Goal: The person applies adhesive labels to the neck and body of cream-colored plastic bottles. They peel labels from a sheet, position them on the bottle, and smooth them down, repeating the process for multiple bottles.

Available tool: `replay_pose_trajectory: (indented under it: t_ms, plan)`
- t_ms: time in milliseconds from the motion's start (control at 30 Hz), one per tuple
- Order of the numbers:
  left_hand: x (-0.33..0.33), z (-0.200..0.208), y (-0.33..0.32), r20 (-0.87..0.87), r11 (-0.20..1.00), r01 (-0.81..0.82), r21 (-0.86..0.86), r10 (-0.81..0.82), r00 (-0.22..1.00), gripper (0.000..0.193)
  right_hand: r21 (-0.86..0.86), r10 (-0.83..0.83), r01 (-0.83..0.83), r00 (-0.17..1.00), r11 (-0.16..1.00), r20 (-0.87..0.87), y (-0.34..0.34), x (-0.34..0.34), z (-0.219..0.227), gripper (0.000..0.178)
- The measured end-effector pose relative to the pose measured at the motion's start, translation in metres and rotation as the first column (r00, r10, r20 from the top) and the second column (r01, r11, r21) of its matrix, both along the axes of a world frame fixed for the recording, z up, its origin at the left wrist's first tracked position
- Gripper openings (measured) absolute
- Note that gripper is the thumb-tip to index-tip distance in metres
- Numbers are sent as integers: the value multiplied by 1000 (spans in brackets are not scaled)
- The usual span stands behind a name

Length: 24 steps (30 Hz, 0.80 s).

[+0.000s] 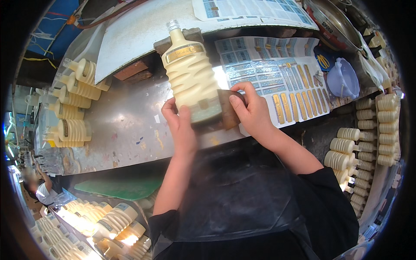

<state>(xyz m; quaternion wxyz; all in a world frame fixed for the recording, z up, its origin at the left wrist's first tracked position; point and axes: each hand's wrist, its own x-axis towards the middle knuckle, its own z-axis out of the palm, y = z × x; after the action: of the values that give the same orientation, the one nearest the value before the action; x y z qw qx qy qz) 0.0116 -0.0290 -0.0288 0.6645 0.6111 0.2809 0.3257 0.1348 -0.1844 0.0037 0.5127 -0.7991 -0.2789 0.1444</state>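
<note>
A cream bottle (190, 71) with wavy ridges and a clear threaded neck lies tilted back on the metal bench, its neck end against a brown block (193, 34). A gold label (184, 52) sits across its shoulder, and a clear band with a small grey patch crosses its base. My left hand (178, 125) grips the bottle's lower left edge, thumb on the front. My right hand (251, 109) is closed on a flat brown piece (228, 110), held against the bottle's lower right side. The right fingertips are partly hidden behind this piece.
Right of the bottle lie label sheets (264, 65) with gold strips (299, 106), yellow-handled scissors (323, 62) and a lilac bucket (342, 79). Similar bottles stand at left (71, 130), lower left (115, 221) and right (342, 149). A raised white board (130, 43) edges the back; a person (44, 190) is far left.
</note>
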Motion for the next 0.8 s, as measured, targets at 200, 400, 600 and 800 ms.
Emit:
replay_pose_trajectory:
  t_ms: [200, 400, 600, 800]
  plan:
    - [-3, -2, 3, 67, 997, 30, -77, -25, 997, 44, 44, -36, 31, 994, 999, 106, 4, 11, -13, 25]
    - [-11, -9, 9, 154, 979, 75, -191, -45, 987, 38, 271, 37, -72, 991, 960, 130, 3, 10, -2, 24]
    - [-7, -1, 8, 128, 982, 73, -173, -51, 990, 41, 197, -15, -61, 930, 979, 368, 29, 25, -15, 22]
    - [-13, -8, 13, 200, 970, 108, -217, -64, 978, 44, 184, -25, -69, 886, 981, 464, 9, 3, -11, 32]
